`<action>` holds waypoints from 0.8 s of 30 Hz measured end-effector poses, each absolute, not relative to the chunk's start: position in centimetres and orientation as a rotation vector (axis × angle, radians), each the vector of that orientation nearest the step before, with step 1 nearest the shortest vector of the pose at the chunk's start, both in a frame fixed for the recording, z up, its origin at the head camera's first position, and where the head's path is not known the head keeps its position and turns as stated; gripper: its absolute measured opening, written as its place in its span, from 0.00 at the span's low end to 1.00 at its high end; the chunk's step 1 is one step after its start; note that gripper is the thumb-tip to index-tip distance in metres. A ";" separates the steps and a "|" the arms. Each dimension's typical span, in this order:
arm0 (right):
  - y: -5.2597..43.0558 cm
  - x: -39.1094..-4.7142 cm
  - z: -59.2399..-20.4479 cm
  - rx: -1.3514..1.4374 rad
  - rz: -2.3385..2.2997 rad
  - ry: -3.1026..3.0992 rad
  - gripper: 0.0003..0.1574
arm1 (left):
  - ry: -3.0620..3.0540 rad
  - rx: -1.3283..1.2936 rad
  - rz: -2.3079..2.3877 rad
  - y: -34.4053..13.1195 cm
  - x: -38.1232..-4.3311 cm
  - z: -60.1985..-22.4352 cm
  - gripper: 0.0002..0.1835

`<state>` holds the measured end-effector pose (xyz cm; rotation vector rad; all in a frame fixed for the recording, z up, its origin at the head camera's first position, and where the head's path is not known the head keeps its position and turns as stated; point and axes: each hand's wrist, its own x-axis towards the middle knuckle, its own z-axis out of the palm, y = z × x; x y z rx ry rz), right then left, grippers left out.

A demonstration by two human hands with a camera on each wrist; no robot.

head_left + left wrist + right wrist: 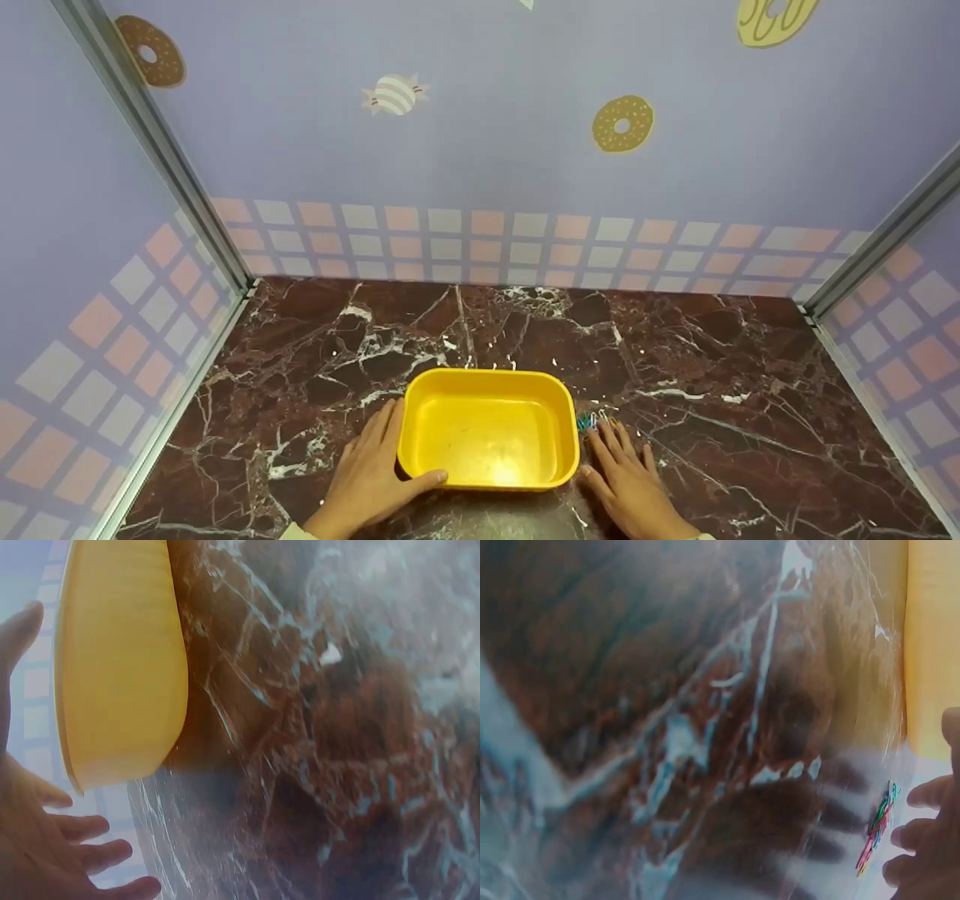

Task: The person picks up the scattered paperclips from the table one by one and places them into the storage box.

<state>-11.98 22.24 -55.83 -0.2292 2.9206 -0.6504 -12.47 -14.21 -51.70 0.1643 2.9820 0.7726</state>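
A yellow rectangular plastic bin stands upright on the marbled tabletop, and no contents show inside it. At its left side is my left hand, fingers straight and thumb reaching across the near left corner. The left wrist view shows that hand with its fingers spread beside the bin wall. Right of the bin lies a small bunch of coloured paper clips. My right hand rests low beside them, fingers extended towards the clips; whether the fingertips touch them I cannot tell.
Dark red marbled tabletop with white veins surrounds the bin. A lilac back wall with sweets and a chequered band closes the far side. Side panels with metal corner posts bound the table left and right.
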 end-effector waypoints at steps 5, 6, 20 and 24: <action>22.5 -12.0 -55.7 -0.229 -0.694 3.014 0.36 | 3.000 0.213 0.758 -14.5 -12.6 -52.0 0.64; 22.6 -12.1 -55.7 -0.229 -0.700 3.035 0.35 | 3.002 0.220 0.756 -14.5 -12.6 -52.1 0.65; 23.8 -12.9 -55.9 -0.200 -0.706 3.301 0.26 | 3.001 0.257 0.693 -14.5 -12.8 -52.2 0.67; 24.1 -13.2 -56.1 -0.153 -0.719 3.371 0.24 | 3.016 0.263 0.684 -14.5 -12.8 -52.1 0.67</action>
